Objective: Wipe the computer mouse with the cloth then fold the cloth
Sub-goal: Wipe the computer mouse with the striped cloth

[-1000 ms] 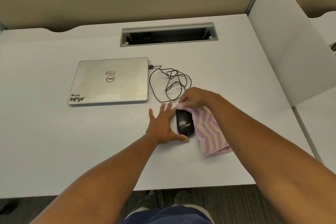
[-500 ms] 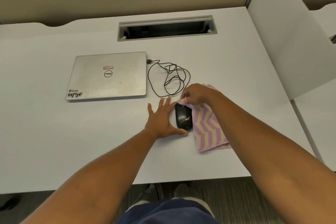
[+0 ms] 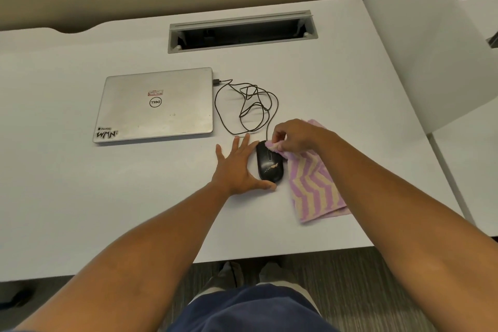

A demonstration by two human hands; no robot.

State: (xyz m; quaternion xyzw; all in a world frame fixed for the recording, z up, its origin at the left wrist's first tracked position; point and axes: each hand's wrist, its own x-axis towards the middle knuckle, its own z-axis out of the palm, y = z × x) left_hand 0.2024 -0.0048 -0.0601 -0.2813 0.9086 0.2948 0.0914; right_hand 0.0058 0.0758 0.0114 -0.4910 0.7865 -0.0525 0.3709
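Note:
A black wired computer mouse (image 3: 270, 165) lies on the white desk (image 3: 107, 197). My left hand (image 3: 237, 167) lies flat beside it with fingers spread, the thumb touching the mouse's near left edge. My right hand (image 3: 295, 137) pinches a corner of the pink and cream zigzag cloth (image 3: 314, 187) and presses it on the mouse's far right end. The remainder of the cloth lies on the desk to the right of the mouse.
A shut silver laptop (image 3: 155, 105) lies to the left, with the mouse's coiled black cable (image 3: 248, 108) plugged into it. A cable tray slot (image 3: 242, 31) opens at the back. A white divider panel (image 3: 431, 48) stands on the right.
My right hand with the cloth corner has shifted slightly toward the mouse's far end. The left hand and the mouse have stayed in place.

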